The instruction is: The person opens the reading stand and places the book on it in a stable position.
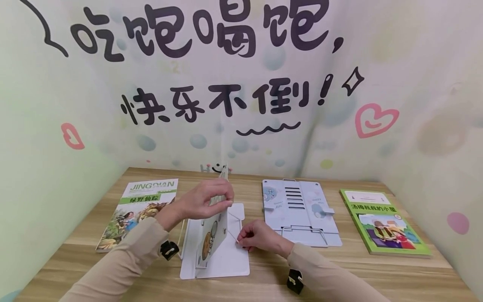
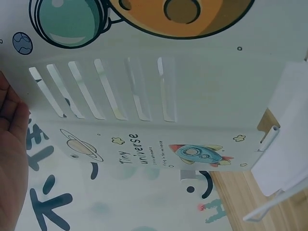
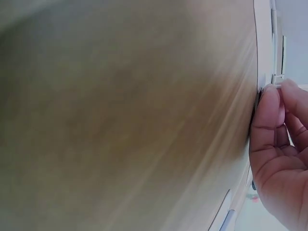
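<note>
A white book stand (image 1: pixel 232 265) lies with its base on the table, and its slotted panel (image 2: pixel 211 91) stands nearly upright, printed with planets and a rocket. My left hand (image 1: pixel 201 199) grips the panel's upper edge from above, fingers and thumb curled over it. At the base's right side, my right hand (image 1: pixel 262 239) pinches a thin white wire leg (image 1: pixel 233 235) between thumb and fingertips. Close up in the right wrist view, the fingertips (image 3: pixel 269 98) meet the wire low beside the base. The panel hides part of the base.
A second book stand (image 1: pixel 277 216) lies flat to the right, its wire support at the front. Beyond it is a green-edged book (image 1: pixel 388 228). A magazine-like book (image 1: pixel 145 209) lies left of the left forearm. A printed backdrop (image 1: pixel 226 138) rises behind the wooden table (image 1: pixel 298 277).
</note>
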`<state>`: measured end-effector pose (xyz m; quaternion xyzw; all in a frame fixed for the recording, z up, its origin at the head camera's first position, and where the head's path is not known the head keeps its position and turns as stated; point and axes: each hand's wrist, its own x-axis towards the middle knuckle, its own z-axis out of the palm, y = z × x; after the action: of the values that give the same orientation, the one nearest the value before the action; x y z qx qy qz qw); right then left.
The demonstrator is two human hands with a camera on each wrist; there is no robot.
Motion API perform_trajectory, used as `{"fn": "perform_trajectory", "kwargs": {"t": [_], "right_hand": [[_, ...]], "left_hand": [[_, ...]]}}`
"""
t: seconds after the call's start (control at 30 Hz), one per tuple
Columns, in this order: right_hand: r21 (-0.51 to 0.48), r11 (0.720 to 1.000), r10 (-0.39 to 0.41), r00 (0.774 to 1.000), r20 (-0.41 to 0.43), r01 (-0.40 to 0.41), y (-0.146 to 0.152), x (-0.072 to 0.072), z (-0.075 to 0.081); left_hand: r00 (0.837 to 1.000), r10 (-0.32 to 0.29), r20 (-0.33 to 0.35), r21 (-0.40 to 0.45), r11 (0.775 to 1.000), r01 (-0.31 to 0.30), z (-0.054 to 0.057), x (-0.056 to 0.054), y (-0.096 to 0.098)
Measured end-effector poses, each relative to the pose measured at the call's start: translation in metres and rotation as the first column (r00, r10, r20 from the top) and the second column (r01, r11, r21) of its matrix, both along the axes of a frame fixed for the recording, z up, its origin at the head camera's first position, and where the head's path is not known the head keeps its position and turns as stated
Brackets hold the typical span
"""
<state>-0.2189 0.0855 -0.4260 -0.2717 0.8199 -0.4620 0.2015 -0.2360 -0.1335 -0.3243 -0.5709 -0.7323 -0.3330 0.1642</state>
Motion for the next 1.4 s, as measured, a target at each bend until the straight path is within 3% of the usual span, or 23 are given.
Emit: {"fn": "perform_trajectory", "kwargs": {"t": [0.53,1.4], "right_hand": [[0.043,0.999,-0.034,0.999,0.035,0.032,0.0,0.003,-0.001],[0.058,0.995,-0.08,0.996,0.039,0.077,0.001,0.004,-0.002]], "left_hand": [[1.0,-0.03,-0.006,0.001,1.0,0.03,-0.002,-0.001,0.008],[1.0,-0.01,0.0,-0.013,1.0,0.01,-0.006,-0.003,0.016]]}}
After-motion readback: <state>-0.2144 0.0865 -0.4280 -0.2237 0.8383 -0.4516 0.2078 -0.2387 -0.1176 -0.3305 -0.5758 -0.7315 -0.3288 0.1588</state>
